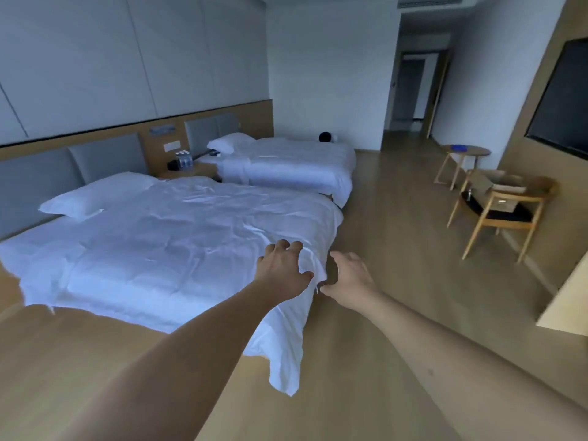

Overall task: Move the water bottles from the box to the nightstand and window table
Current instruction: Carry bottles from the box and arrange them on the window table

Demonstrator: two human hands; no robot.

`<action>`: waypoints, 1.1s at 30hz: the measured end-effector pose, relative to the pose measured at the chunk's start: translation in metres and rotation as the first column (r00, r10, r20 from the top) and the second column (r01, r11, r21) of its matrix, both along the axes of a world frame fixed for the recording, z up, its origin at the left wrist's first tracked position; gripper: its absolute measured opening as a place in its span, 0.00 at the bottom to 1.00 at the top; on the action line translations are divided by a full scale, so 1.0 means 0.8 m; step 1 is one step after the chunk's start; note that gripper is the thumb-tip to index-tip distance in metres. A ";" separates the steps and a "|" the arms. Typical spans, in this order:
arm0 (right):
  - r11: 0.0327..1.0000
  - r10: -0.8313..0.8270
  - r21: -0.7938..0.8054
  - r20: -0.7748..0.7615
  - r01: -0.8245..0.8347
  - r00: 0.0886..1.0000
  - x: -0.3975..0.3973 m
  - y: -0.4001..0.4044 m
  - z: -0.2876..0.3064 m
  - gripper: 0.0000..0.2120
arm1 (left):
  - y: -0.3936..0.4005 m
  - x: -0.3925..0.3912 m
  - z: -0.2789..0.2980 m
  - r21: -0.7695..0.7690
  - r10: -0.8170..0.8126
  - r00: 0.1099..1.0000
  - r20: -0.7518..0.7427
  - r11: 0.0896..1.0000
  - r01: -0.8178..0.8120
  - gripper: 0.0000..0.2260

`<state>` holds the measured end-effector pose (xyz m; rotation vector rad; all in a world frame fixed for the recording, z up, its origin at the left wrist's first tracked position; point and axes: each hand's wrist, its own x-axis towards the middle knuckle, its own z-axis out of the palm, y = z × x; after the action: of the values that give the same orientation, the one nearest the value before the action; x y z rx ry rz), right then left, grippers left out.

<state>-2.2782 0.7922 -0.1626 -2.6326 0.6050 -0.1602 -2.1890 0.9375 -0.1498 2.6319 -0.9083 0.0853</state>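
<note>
Several water bottles (185, 161) stand on the wooden nightstand (194, 171) between the two beds. An open cardboard box (496, 190) rests on a wooden chair (506, 218) at the right wall; its inside is hidden from here. My left hand (283, 265) reaches forward over the near bed's foot corner, fingers spread, holding nothing. My right hand (350, 278) is stretched out beside it over the floor, fingers apart and empty.
Near bed (159, 243) with a white duvet hanging off its corner. Far bed (286, 167) behind it. A round wooden table (467, 151) holds a blue item. A dark screen (563, 97) hangs on the right wall. A light tabletop edge (566, 303) juts in at right. Wooden floor runs to a hallway.
</note>
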 end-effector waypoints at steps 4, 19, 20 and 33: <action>0.990 -0.136 0.053 0.031 0.134 0.990 0.028 -0.080 -0.013 0.38 | -0.097 0.047 -0.006 0.015 -0.119 0.993 -0.005 0.993 0.119 0.29; 0.849 -0.527 -0.062 -0.018 0.525 0.850 0.206 -0.370 0.025 0.33 | -0.450 0.285 0.027 0.016 -0.475 0.879 -0.035 0.879 0.476 0.28; 0.842 -0.539 -0.060 -0.023 0.537 0.842 0.213 -0.389 0.027 0.32 | -0.473 0.293 0.028 0.016 -0.493 0.869 -0.037 0.869 0.494 0.28; 0.804 -0.595 -0.024 -0.025 0.594 0.803 0.299 -0.731 -0.008 0.38 | -0.830 0.395 0.010 0.094 -0.547 0.837 -0.011 0.833 0.546 0.29</action>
<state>-2.0391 0.2074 -0.1687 -2.3675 1.4374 -0.3092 -1.8732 0.2738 -0.1417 2.3409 -1.6704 -0.0842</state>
